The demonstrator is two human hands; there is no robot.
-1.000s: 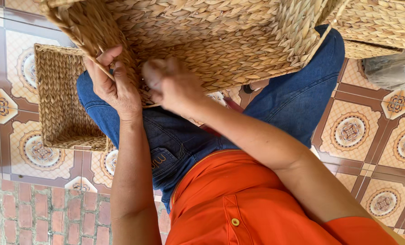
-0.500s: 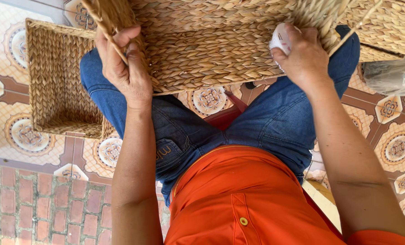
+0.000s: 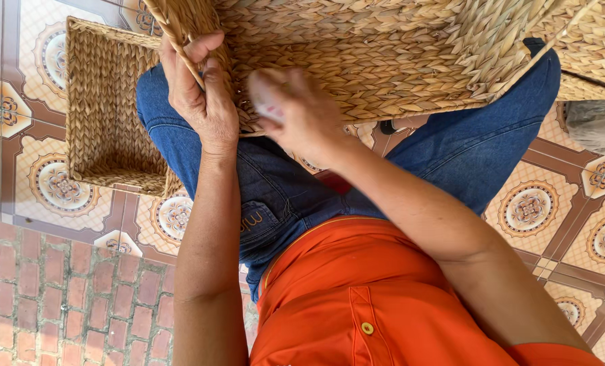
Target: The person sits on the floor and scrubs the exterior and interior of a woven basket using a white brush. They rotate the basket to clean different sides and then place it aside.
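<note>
While gripped, woven basket (image 3: 384,61) under both hands.

Large woven basket (image 3: 384,61) rests across the person's lap, occupying the 12 o'clock area. Left hand (image 3: 201,95) grips its corner at 11 o'clock, a loose fibre strand (image 3: 174,44) passing between the fingers. Right hand (image 3: 296,112), blurred, presses a small whitish object (image 3: 265,102) against the basket's wall. A smaller woven basket (image 3: 106,108) sits on the tiled floor (image 3: 567,203) at 9 o'clock.
</note>
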